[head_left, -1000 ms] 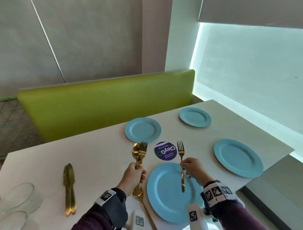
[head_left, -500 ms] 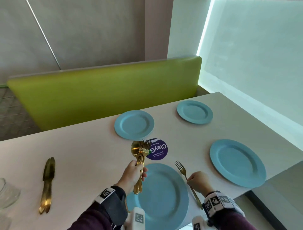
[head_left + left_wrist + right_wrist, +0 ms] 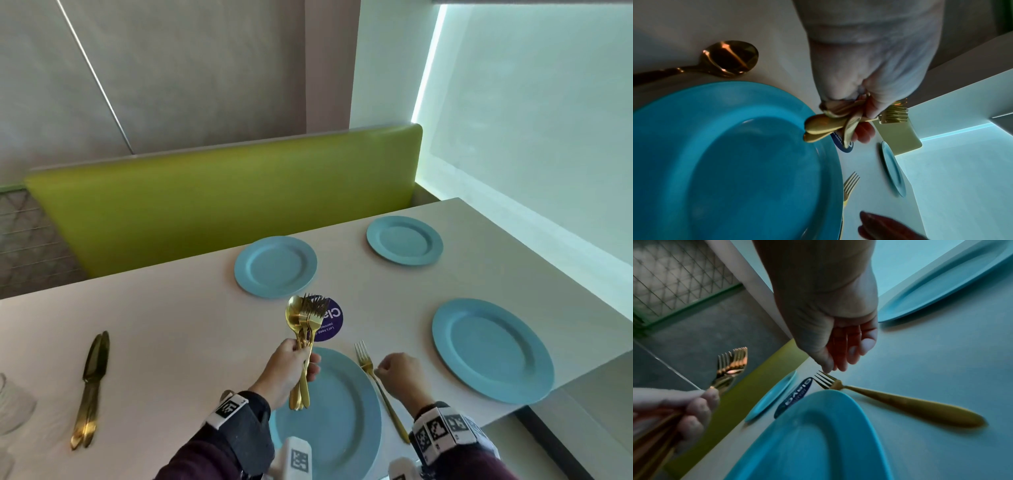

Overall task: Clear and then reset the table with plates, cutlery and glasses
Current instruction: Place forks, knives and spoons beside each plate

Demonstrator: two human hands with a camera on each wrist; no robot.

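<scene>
- Head view: I see the white table [image 3: 171,342] running from the near edge out to a green bench back [image 3: 222,205] along its far side.
- Four blue plates lie on it. The near plate [image 3: 342,411] sits between my two hands, the right plate [image 3: 493,349] lies near the table's right edge, and the two far plates [image 3: 275,266] [image 3: 405,244] lie side by side toward the bench.
- My left hand [image 3: 291,366] is closed round a bundle of gold cutlery [image 3: 305,329], spoons and forks together. The heads point up and away from me, and the handle ends hang over the near plate's left rim. The left wrist view shows the fingers wrapped tight on the handles.
- My right hand [image 3: 400,377] is over the table just right of the near plate, fingers loosely curled and holding nothing. In the right wrist view the thumb tip is at the tines of the single fork; I cannot tell whether it touches them.
- A single fork [image 3: 380,390] lies flat on the table between the near plate and my right hand, tines pointing away from me.
- Gold knives [image 3: 90,387] lie together on the table well to the left.
- A purple round sticker [image 3: 330,325] is on the table behind the bundle's heads.
- One gold spoon [image 3: 729,58] lies on the table left of the near plate, visible in the left wrist view.
- Clear glasses [image 3: 13,407] stand at the far left edge, partly cut off.
</scene>
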